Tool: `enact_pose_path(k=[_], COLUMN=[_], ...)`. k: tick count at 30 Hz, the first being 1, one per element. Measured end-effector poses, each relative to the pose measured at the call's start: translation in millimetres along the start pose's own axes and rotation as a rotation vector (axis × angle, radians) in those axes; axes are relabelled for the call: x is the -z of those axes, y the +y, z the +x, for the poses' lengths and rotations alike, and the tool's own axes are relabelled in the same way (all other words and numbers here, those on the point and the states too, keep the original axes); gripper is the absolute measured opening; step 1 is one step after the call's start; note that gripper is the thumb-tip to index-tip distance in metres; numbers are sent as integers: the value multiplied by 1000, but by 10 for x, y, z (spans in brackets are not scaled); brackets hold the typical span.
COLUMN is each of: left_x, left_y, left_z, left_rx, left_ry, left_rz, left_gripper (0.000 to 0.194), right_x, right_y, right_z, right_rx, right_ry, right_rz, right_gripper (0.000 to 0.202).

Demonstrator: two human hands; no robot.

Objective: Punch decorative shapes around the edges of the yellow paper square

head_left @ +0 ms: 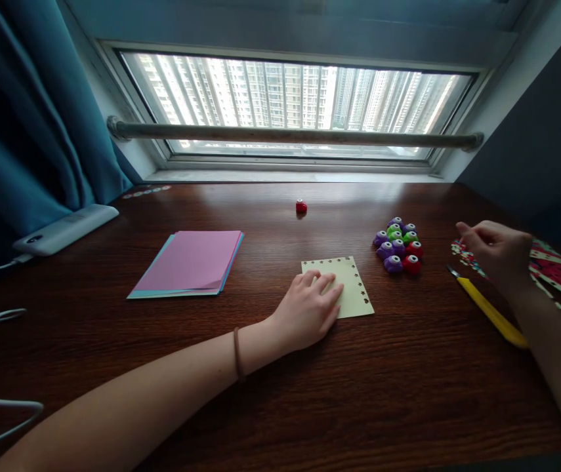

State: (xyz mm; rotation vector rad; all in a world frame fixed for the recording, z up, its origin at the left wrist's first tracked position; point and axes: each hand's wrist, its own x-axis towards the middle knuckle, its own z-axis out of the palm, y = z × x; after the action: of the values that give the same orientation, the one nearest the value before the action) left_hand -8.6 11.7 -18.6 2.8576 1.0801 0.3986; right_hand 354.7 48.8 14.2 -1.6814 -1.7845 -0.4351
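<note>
- Reaches in with left forearm (162,387), nearest the camera; spreads left hand (310,305) on the pale yellow sheet (353,288), pressing flat, pinching nothing visible.
- Holds right hand (500,254) curled above paper scraps (467,258), beside the yellow cutter (489,308); cannot tell whether clutching anything.
- Looks midway through border punching, judging by holes along far and right edges.
- Seems to call next for steadying the sheet and aligning one of the small punches (397,248), grouped to its right.
- Shows the sheet mid-desk, one punched edge toward the window (290,92); nearly square, without clear long axis.
</note>
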Motion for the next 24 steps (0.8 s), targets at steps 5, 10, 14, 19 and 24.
enact_pose_path(k=[5, 10, 14, 19, 24], left_x=[-10, -17, -18, -21, -29], left_y=[-6, -12, -10, -7, -9], left_z=[-3, -7, -13, -27, -27], left_rx=[-5, -8, -11, -12, -13], left_ry=[15, 32, 41, 51, 56], left_rz=[-13, -17, -16, -16, -13], left_gripper=[36, 35, 35, 35, 35], right_x=[-119, -262, -313, -325, -341], right_y=[-588, -689, -583, -587, -686], right_z=[-166, -252, -253, -264, -297], right_rx=[299, 379, 370, 400, 452], right_ry=[-305, -452, -409, -368, -268], right_rz=[239, 253, 237, 260, 288], right_gripper=[28, 23, 25, 25, 21])
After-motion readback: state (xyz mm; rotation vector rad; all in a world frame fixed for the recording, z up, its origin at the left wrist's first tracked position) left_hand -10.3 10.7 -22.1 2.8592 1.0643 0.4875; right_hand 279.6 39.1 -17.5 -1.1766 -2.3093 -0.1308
